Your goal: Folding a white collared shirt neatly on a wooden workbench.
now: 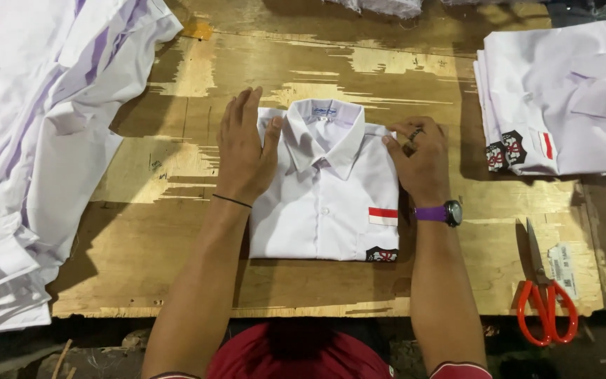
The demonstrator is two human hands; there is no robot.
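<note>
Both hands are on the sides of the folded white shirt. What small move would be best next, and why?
Probably slide both hands outward and down to smooth the sides flat. The left hand lies on the folded shirt beside its collar, and the right hand presses the opposite edge. The shirt already looks square on the wooden table, so only pressing seems left.

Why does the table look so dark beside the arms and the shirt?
In the head view, light from above makes the arms and folded shirt cast shadows on the wooden table; the left hand and right hand stay sharp; the bottom edge is nearly black.
</note>
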